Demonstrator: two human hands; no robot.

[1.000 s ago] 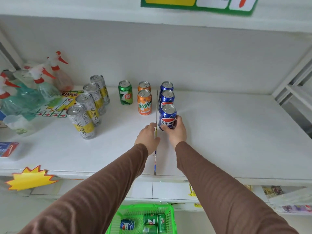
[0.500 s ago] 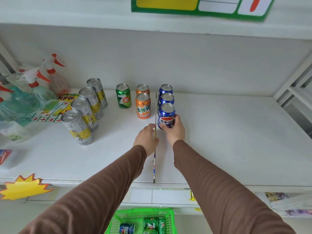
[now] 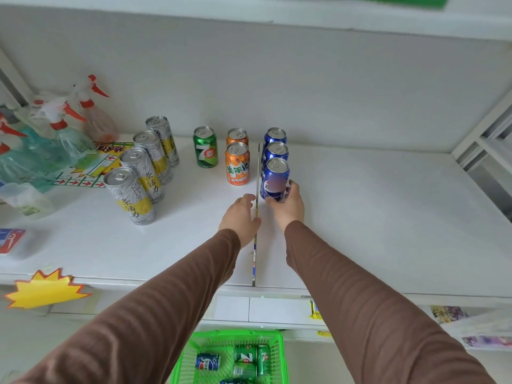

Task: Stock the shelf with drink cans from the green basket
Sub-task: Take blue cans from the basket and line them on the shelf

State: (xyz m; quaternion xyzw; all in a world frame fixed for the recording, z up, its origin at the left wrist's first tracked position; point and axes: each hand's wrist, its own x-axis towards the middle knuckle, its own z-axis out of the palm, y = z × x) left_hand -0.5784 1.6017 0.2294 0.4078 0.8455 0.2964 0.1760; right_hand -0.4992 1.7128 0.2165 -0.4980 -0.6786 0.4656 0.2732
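Note:
On the white shelf (image 3: 374,217), my right hand (image 3: 289,206) is wrapped around the front blue can (image 3: 274,177), which stands upright at the head of a row of three blue cans. My left hand (image 3: 240,216) rests against the thin upright divider (image 3: 255,231), fingers curled, holding no can. Left of the divider stand two orange cans (image 3: 237,164) and one green can (image 3: 205,147). Below the shelf edge, the green basket (image 3: 230,358) holds several blue and green cans lying on their sides.
Several tall silver-and-yellow cans (image 3: 140,173) line up diagonally at the left. Spray bottles (image 3: 55,126) crowd the far left corner. A yellow starburst tag (image 3: 44,288) hangs on the shelf's front edge. An upper shelf (image 3: 249,15) runs overhead. White uprights (image 3: 482,134) frame the right side.
Both hands stay where they were, the right one still around the front blue can. Only the camera view shifts slightly.

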